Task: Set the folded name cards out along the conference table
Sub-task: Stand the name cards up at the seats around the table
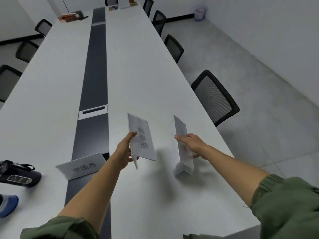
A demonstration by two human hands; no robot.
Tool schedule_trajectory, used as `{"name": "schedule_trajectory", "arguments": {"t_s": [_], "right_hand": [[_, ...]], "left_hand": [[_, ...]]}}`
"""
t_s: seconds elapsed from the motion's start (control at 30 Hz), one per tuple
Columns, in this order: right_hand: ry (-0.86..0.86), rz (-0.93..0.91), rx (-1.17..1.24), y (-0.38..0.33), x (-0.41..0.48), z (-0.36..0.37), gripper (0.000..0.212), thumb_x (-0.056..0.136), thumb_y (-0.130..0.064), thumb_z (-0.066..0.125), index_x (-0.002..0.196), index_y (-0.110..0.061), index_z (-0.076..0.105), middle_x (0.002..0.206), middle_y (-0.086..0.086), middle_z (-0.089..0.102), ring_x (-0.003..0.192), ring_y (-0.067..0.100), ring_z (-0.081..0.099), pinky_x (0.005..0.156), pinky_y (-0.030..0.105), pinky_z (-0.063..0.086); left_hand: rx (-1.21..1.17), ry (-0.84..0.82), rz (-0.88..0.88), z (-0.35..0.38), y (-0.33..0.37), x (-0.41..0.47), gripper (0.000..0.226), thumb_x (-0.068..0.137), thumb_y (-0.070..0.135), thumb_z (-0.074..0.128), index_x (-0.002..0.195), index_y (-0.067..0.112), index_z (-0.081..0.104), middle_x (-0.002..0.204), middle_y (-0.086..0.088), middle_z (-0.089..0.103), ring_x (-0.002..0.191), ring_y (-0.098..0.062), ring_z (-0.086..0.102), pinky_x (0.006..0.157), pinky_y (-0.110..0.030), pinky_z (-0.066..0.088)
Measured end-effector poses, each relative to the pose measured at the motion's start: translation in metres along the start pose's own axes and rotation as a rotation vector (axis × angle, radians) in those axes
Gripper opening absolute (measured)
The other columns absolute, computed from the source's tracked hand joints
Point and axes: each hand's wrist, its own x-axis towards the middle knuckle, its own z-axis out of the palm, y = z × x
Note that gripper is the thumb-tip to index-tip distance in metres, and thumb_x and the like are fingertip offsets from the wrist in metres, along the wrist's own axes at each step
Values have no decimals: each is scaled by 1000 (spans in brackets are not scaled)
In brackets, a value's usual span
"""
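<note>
Holding one folded name card over the white conference table, the left hand reaches forward with the forearm bare and a green sleeve bunched at the elbow. The thumb lies on the card's near left panel and the fingers curl beneath it, one fingertip showing at the lower edge: a pinch across the fold. The card is white, tent-folded and tilted, its broad panel facing up with dark printed characters running lengthwise. It casts a soft shadow on the tabletop to its right.

The right hand is stretched out alongside, apart from the left. It grips a stack of folded cards, thumb straight along the top and fingers wrapped round the far side. The stack is nested, with V-shaped ends fanned toward the camera. It sits near the table's right edge; whether it touches the surface, cannot tell.

One placed card stands upright as a tent near the left forearm, at the edge of the dark centre strip, characters facing the camera. A closed cable hatch lies further along the strip.

A black pouch lies at the table's left edge. Black mesh chairs line both sides.
</note>
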Motion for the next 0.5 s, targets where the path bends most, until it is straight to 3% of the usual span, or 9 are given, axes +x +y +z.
{"name": "schedule_trajectory", "arguments": {"t_s": [0.13, 0.23, 0.37, 0.5], "right_hand": [[-4, 47, 33, -3, 3, 6, 102, 62, -73, 72, 144, -23, 38, 134, -2, 48, 114, 23, 47, 88, 46, 45], [50, 55, 81, -7, 4, 14, 89, 70, -55, 75, 144, -22, 38, 134, 0, 49, 111, 22, 49, 84, 44, 46], [94, 60, 129, -6, 4, 16, 72, 67, -46, 72, 130, -19, 50, 111, 0, 56, 96, 22, 55, 73, 39, 50], [100, 42, 167, -3, -1, 7, 61, 64, -45, 72, 116, -16, 59, 104, 2, 59, 88, 21, 56, 76, 35, 40]], "left_hand": [[4, 55, -13, -13, -15, 0, 49, 84, 54, 57, 120, 20, 58, 115, -16, 66, 107, -38, 62, 90, -48, 48], [-6, 58, -9, -14, -19, -2, 45, 87, 51, 56, 119, 19, 58, 113, -15, 66, 105, -37, 61, 94, -51, 48], [-1, 57, 15, -12, -18, -4, 44, 88, 51, 56, 119, 19, 58, 111, -14, 66, 102, -35, 62, 96, -53, 48], [1, 54, 51, -11, -8, -7, 45, 86, 51, 58, 119, 19, 59, 111, -14, 66, 103, -36, 62, 95, -53, 49]]}}
